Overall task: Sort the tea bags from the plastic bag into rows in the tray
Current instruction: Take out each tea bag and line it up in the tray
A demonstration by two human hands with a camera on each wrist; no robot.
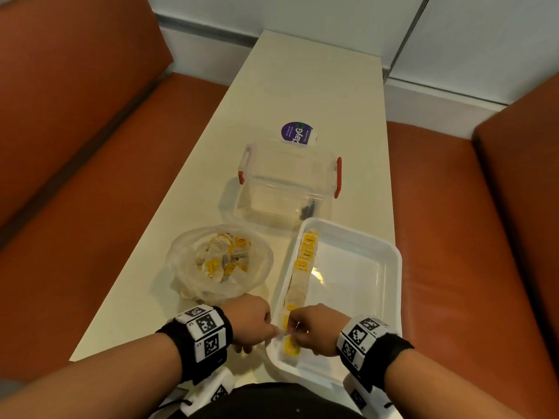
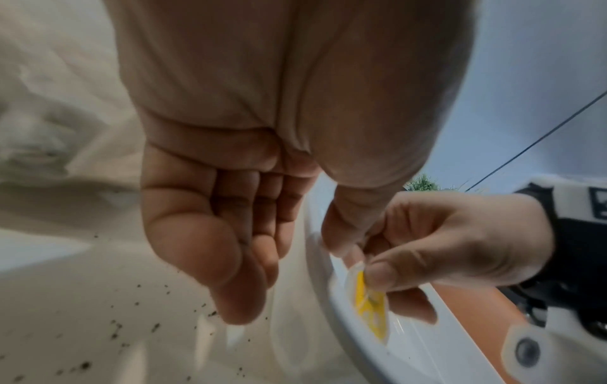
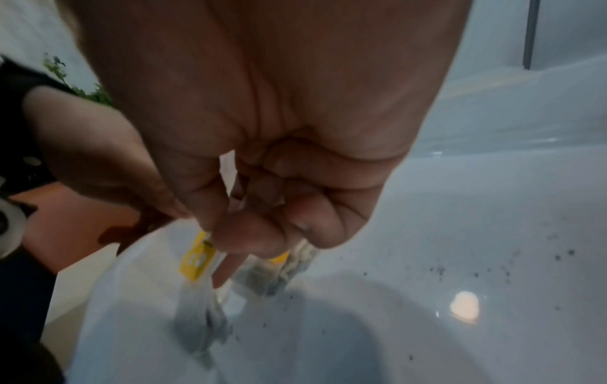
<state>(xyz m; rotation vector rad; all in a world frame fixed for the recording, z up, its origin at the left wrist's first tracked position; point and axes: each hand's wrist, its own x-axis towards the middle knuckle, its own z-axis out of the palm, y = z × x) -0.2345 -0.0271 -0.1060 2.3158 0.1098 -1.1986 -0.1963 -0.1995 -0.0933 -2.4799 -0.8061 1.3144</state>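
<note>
The white tray (image 1: 390, 246) sits at the near right of the table, with one row of yellow-tagged tea bags (image 1: 305, 258) along its left wall. To its left lies the clear plastic bag (image 1: 217, 261), open and holding several tea bags. My right hand (image 1: 295, 331) is over the tray's near left corner, pinching a yellow-tagged tea bag (image 1: 292, 346) (image 2: 371, 309) (image 3: 197, 259); another bag hangs beside it. My left hand (image 1: 273, 331) reaches over the tray rim, and its thumb (image 2: 341, 233) and forefinger pinch the same bag's top edge.
A clear storage box (image 1: 290, 182) with red latches stands behind the tray, a purple-lidded tub (image 1: 298, 133) behind that. Orange benches (image 1: 90, 207) flank the narrow cream table (image 1: 302, 86). Dark tea specks dot the table (image 2: 115, 332) and the tray floor (image 3: 492, 270).
</note>
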